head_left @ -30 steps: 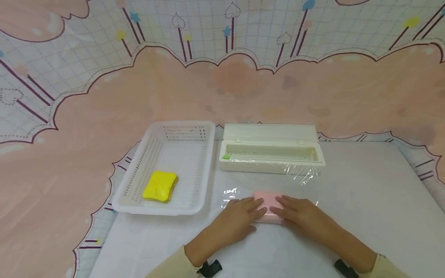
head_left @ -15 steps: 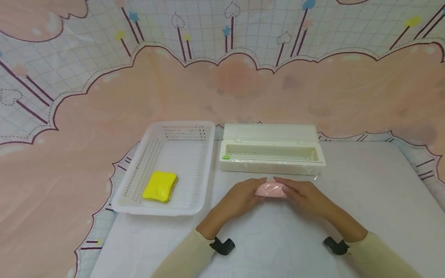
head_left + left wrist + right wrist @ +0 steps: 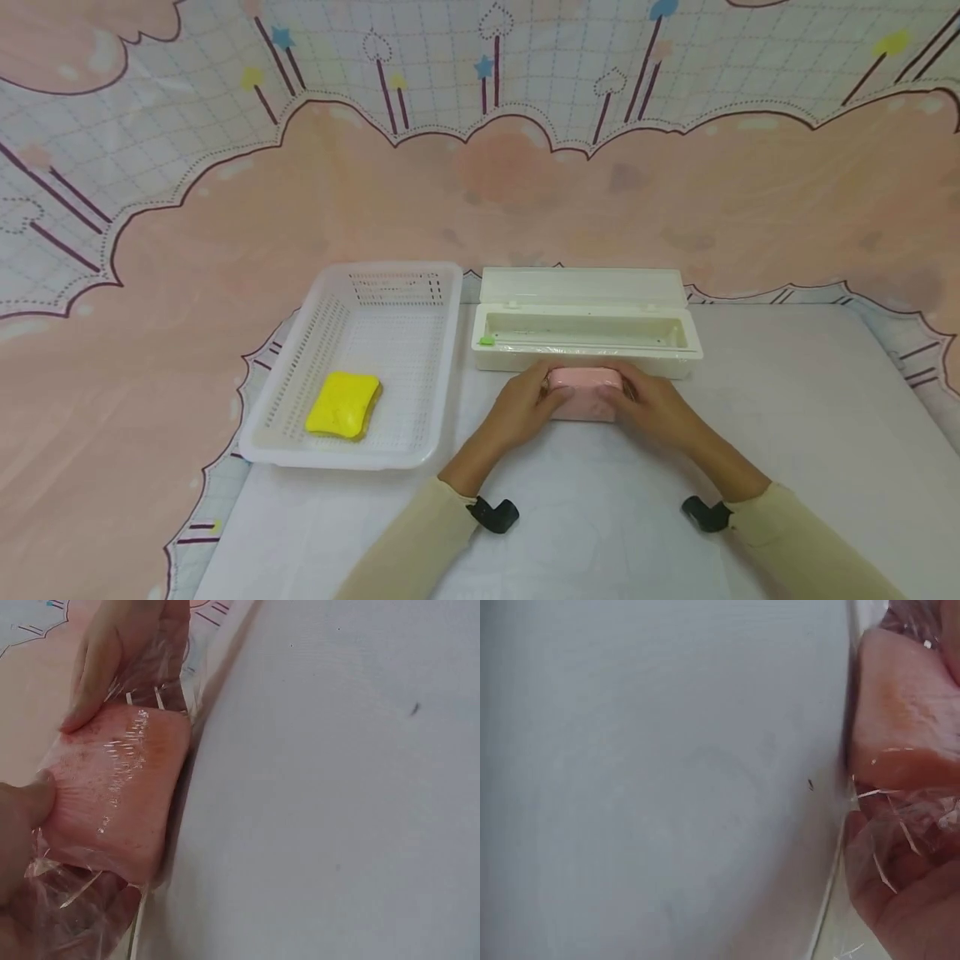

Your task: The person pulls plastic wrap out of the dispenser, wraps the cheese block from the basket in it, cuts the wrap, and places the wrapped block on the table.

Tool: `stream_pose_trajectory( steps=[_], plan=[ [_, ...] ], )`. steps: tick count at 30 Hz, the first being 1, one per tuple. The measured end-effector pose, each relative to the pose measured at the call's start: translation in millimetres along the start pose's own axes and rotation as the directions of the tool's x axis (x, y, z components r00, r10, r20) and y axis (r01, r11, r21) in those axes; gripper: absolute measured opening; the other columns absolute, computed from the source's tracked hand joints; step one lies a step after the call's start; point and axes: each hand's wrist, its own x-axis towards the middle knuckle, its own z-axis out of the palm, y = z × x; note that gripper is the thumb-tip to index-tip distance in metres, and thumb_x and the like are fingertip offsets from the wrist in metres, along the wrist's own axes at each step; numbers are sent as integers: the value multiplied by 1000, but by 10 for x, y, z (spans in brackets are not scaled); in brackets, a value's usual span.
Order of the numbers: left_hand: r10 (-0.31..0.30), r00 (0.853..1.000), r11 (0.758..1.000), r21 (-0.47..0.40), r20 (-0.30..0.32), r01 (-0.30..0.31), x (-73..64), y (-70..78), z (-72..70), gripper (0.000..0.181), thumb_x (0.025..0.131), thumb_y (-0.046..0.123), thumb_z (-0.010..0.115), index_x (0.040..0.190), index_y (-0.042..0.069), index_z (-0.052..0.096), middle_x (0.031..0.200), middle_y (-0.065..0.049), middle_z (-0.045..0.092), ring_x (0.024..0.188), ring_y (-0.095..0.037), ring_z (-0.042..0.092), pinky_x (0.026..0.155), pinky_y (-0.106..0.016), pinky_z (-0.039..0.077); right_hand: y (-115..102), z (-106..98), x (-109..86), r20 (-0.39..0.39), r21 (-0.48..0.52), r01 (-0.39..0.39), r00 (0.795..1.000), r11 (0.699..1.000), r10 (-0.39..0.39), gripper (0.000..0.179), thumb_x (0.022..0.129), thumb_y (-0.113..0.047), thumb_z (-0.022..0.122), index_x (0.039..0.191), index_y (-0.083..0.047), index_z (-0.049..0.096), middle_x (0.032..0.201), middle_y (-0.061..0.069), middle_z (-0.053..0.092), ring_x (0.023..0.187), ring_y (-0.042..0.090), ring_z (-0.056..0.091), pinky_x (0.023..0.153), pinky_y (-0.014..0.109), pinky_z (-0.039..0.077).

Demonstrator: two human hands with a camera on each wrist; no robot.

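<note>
A pink soap-like bar (image 3: 587,393) stands tilted up against the front of the white cling film dispenser (image 3: 510,360). Clear cling film (image 3: 124,754) is wrapped over the bar, and loose film sticks out at both its ends. My left hand (image 3: 525,408) grips the bar's left end, thumb on the near face. On the opposite end, my right hand (image 3: 654,410) holds it the same way. The fingers behind the bar are mostly hidden in the head view; film covers some of them in the wrist views.
Left of the dispenser stands a white perforated basket (image 3: 438,400) with a yellow pillow-shaped block (image 3: 343,405) inside. The dispenser's lid (image 3: 581,286) is up, and a green slider (image 3: 487,341) sits at its left end. White cloth (image 3: 810,417) covers the table.
The hands lay spread over the flat bar on a sheet of film. They now grip its ends, and the bar has turned over towards the dispenser, film around it.
</note>
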Motion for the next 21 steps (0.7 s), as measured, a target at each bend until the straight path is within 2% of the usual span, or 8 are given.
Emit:
stream_pose_trajectory(
  steps=[3,6,9,12,14,16,19,21],
  plan=[
    [-23,998,1000,-20,-63,22,26,3,40,39,103,40,60,133,17,53,91,1,61,76,-10,52,66,-23,44,22,31,33,-11,23,-39,999,999,39,41,102,-40,61,139,-22,55,79,0,53,75,17,51,64,30,42],
    [-25,988,1000,7,-150,27,53,20,73,34,100,38,65,124,16,55,86,2,58,70,-8,49,60,-21,41,17,46,50,-22,27,-38,999,999,38,40,102,-36,63,136,-19,53,72,0,46,65,15,44,56,28,37],
    [-5,976,997,78,-218,22,78,49,94,30,97,37,70,117,16,60,85,2,57,72,-9,50,62,-21,41,-23,25,53,-85,-45,24,996,999,-28,41,99,-33,69,131,-15,52,76,4,62,63,14,55,55,28,45],
    [14,966,984,175,-256,32,85,97,107,30,96,37,71,115,15,64,88,0,59,77,-13,56,65,-25,45,-83,-24,50,-188,-210,96,973,973,-137,39,94,-32,75,122,-12,58,89,11,74,70,22,68,59,37,55],
    [27,961,963,265,-277,50,80,128,117,32,97,40,70,115,15,66,91,-1,61,79,-16,60,63,-27,48,-111,-46,50,-248,-314,125,946,941,-208,35,90,-31,79,115,-11,66,100,10,76,80,25,73,64,42,58],
    [69,952,923,381,-300,53,70,163,118,33,96,42,70,115,17,67,98,-2,63,83,-18,62,63,-29,50,-134,-63,51,-272,-374,150,926,915,-263,30,87,-29,82,109,-12,72,101,7,75,84,25,72,65,43,58],
    [179,929,861,508,-323,11,54,202,110,27,94,40,73,114,20,71,106,-1,66,89,-20,64,65,-31,52,-145,-69,58,-280,-394,192,906,899,-316,26,84,-23,84,106,-12,77,100,5,72,86,23,70,67,41,58],
    [245,911,850,525,-331,-38,51,210,106,21,93,32,75,112,21,74,108,0,68,92,-19,63,69,-29,52,-146,-72,67,-282,-393,202,902,897,-327,26,83,-20,85,105,-11,78,99,5,72,84,22,69,67,40,58]
  ],
)
